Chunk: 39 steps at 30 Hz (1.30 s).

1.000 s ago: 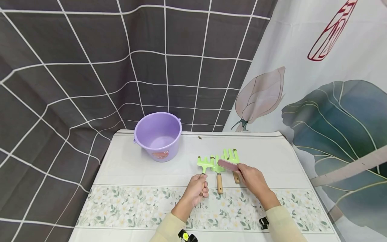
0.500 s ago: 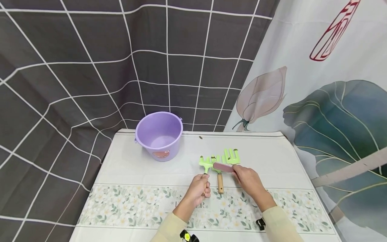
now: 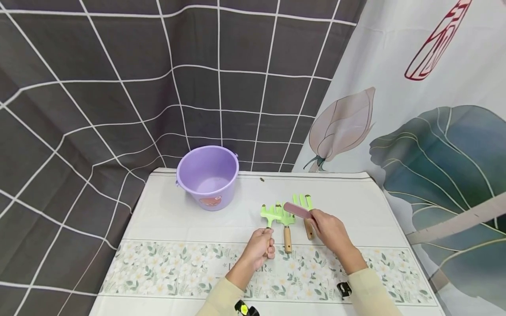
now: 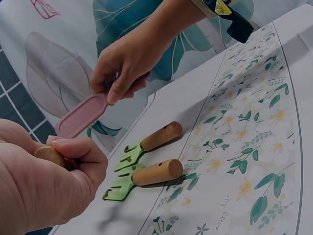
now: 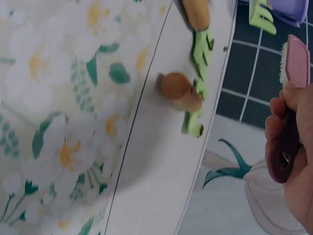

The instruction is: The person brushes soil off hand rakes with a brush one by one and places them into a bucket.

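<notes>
My left hand point(image 3: 258, 248) grips the wooden handle of a small garden rake, its light green head point(image 3: 271, 215) raised and marked with brown bits on the tines. The handle's round end point(image 4: 50, 155) pokes out of the fist in the left wrist view. My right hand point(image 3: 331, 231) holds a pink scrubbing brush point(image 3: 297, 210) by its dark handle point(image 5: 282, 152). White bristles show in the right wrist view, apart from the rake. Two more green garden tools lie on the table, one with its handle point(image 3: 287, 240) in the middle, the other fork point(image 3: 309, 226) beneath the brush and right hand.
A purple bucket point(image 3: 209, 175) stands at the table's back left; its visible inside holds nothing. One small brown bit point(image 3: 262, 179) lies near the back edge. A floral band point(image 3: 170, 267) crosses the white tablecloth. Dark checked cloth point(image 3: 237, 92) hangs behind.
The brush in my right hand moved left toward the rake, then back right and slightly away from me. My left hand with the rake stays almost in place.
</notes>
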Each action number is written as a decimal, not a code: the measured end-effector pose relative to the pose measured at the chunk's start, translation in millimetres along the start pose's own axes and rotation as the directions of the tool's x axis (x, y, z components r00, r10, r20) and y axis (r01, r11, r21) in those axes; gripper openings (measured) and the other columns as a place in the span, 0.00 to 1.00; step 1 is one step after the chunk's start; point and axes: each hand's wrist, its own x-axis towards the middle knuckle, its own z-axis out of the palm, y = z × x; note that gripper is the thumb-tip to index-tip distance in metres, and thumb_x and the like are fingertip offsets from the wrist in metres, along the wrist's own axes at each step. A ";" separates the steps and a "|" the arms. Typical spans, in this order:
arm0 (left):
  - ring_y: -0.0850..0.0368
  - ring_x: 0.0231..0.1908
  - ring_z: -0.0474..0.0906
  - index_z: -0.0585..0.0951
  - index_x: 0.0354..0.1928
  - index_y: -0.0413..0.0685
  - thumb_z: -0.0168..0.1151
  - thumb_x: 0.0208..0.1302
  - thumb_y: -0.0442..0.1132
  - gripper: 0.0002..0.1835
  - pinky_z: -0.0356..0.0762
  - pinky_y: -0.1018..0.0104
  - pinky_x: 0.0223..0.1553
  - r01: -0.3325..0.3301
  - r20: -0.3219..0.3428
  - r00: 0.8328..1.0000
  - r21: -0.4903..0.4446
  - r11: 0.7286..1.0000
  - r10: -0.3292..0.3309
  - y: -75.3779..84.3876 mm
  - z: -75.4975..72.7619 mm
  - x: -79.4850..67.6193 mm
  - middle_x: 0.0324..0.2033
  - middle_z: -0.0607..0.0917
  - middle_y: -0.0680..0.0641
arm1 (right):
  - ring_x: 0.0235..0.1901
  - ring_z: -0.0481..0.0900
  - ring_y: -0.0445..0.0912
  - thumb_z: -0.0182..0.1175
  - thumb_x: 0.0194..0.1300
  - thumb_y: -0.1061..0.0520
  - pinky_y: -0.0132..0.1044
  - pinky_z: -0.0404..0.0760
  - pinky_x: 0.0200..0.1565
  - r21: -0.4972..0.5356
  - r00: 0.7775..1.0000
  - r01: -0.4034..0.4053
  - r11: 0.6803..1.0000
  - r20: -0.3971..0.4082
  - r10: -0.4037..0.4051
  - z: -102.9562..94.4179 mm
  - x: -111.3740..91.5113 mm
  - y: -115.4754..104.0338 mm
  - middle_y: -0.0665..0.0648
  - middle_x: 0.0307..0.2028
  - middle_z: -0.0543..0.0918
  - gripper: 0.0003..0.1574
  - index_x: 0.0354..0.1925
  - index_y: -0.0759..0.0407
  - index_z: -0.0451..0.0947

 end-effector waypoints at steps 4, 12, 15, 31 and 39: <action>0.67 0.21 0.61 0.66 0.53 0.42 0.43 0.83 0.40 0.09 0.62 0.80 0.20 -0.001 0.009 1.000 0.011 1.000 0.001 -0.7 1.1 1.2 0.27 0.67 0.54 | 0.27 0.81 0.45 0.69 0.68 0.58 0.43 0.82 0.29 0.035 0.999 0.008 0.999 0.041 -0.009 5.7 3.2 -11.8 0.52 0.31 0.84 0.10 0.44 0.57 0.79; 0.67 0.22 0.61 0.62 0.63 0.36 0.42 0.84 0.41 0.17 0.61 0.80 0.21 -0.001 0.017 1.000 0.036 0.999 0.001 -3.7 4.3 2.1 0.28 0.67 0.54 | 0.31 0.86 0.46 0.69 0.69 0.55 0.43 0.86 0.32 0.032 0.997 0.057 0.998 0.053 -0.059 22.5 8.9 -32.2 0.51 0.33 0.86 0.08 0.44 0.56 0.81; 0.67 0.21 0.61 0.63 0.60 0.38 0.41 0.84 0.41 0.14 0.62 0.80 0.20 -0.004 0.017 1.000 0.035 0.999 0.003 -4.8 5.8 1.6 0.27 0.68 0.54 | 0.33 0.87 0.47 0.69 0.69 0.55 0.43 0.87 0.34 0.028 0.996 0.075 0.997 0.053 -0.077 26.1 12.5 -36.8 0.52 0.35 0.88 0.08 0.44 0.56 0.83; 0.67 0.19 0.60 0.65 0.55 0.42 0.44 0.83 0.40 0.09 0.61 0.80 0.19 -0.026 0.007 1.000 0.030 0.999 0.026 -8.4 11.7 -1.2 0.25 0.68 0.54 | 0.28 0.85 0.48 0.70 0.68 0.54 0.44 0.86 0.28 -0.079 0.997 0.082 0.993 0.019 -0.080 24.8 20.1 -37.4 0.53 0.31 0.87 0.09 0.40 0.57 0.83; 0.67 0.19 0.61 0.63 0.57 0.39 0.43 0.83 0.39 0.11 0.63 0.80 0.19 -0.010 0.013 1.000 0.046 0.999 0.009 -13.6 9.0 -1.5 0.26 0.68 0.54 | 0.33 0.88 0.51 0.68 0.70 0.56 0.48 0.88 0.33 -0.018 1.000 0.008 1.000 0.004 -0.008 14.8 25.1 -30.9 0.56 0.36 0.88 0.09 0.44 0.60 0.83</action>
